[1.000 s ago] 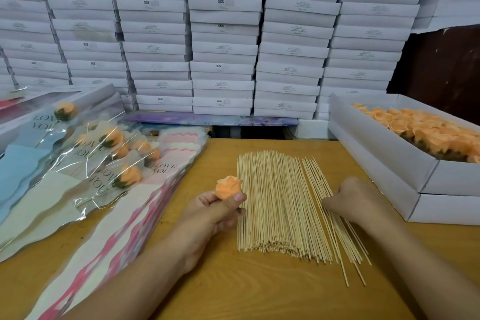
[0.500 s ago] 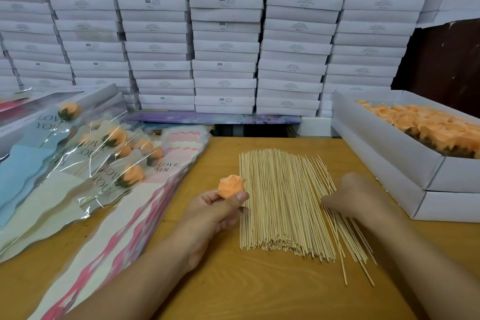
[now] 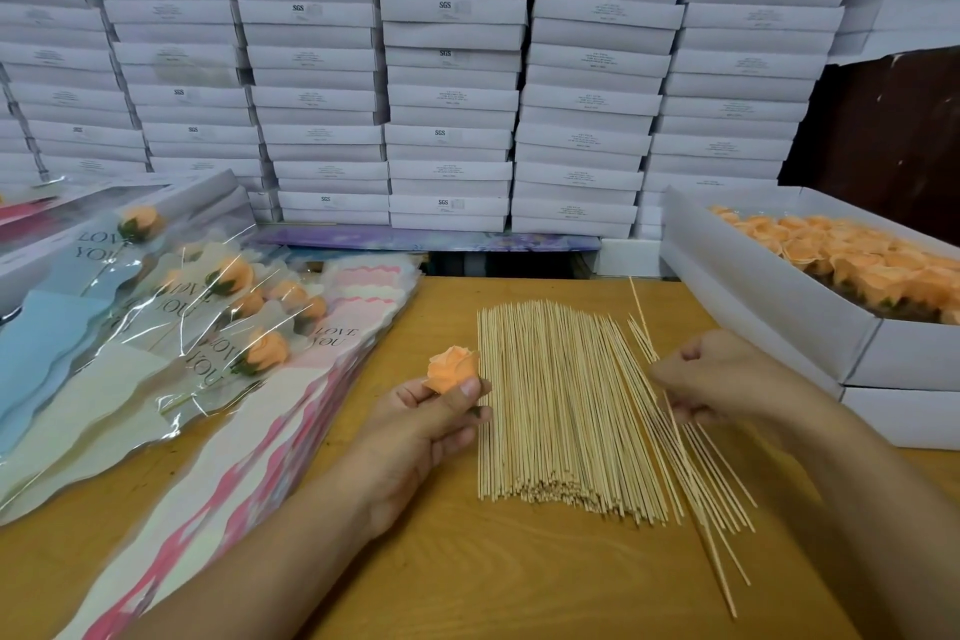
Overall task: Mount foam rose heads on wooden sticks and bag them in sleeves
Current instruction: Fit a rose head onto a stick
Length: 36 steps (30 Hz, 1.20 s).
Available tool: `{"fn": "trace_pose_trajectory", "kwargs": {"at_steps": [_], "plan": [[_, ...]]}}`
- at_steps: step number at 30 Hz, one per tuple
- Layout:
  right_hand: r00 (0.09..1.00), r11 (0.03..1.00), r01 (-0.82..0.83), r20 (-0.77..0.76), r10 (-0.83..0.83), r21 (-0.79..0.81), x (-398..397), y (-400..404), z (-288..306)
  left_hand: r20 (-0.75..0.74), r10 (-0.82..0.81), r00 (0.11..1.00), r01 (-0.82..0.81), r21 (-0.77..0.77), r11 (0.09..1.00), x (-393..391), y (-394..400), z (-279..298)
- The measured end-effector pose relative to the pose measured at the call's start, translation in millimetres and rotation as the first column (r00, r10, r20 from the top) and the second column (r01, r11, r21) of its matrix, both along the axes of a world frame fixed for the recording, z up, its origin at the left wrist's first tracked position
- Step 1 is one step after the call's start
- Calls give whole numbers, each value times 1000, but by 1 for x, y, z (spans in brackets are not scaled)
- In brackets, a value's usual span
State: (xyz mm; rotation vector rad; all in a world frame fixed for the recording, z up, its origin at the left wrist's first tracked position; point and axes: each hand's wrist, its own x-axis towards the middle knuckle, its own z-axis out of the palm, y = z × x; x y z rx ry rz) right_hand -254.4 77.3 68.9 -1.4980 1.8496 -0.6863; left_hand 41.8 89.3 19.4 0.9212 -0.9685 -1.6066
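1. Over the right edge of the pile of wooden sticks (image 3: pixel 561 411), my right hand (image 3: pixel 722 379) has its fingers curled and pinched on one stick (image 3: pixel 649 333), whose far tip points up and away toward the back of the table (image 3: pixel 467 582). I judge the main risk to be that a second stick comes up with it: the loose ones fanned out beside my hand lie crossed and touching, so a neighbour could drag along or roll off toward the table's edge.

2. My left hand (image 3: pixel 431 421) pinches the foam rose head (image 3: pixel 453 369) between thumb and fingers, bloom upward, just left of the pile. Foam crushes easily, I reckon; too hard a squeeze while I push the stick in could dent the petals, and too light a one would let the head spin or slip.

3. I cannot see the rose's base, which my fingers hide, so aiming the tip there looks to me like the delicate part. An off-centre push could pierce the side of the bloom.

4. The rose sits in my left hand, well apart from the lifted stick in my right, with the pile between them.

5. Finished roses in sleeves (image 3: pixel 171 327) lie to my left; the open box of rose heads (image 3: pixel 769 276) stands to my right.
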Motion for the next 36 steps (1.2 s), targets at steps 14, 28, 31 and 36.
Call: {"fn": "trace_pose_trajectory", "kwargs": {"at_steps": [14, 28, 31, 36], "plan": [[870, 948, -318, 387, 305, -33, 46, 27, -1, -174, 77, 982, -58, 110, 992, 4, -29, 24], [846, 959, -285, 469, 253, -5, 46, 26, -22, -353, 178, 919, -125, 168, 978, 0, -41, 16], [847, 952, -306, 460, 268, 10, 46, 27, -23, -371, 190, 909, -138, 163, 977, 5, -42, 16], [851, 942, -334, 438, 290, 25, 45, 28, -23, -368, 196, 909, -144, 163, 976, 6, -43, 16]]}}
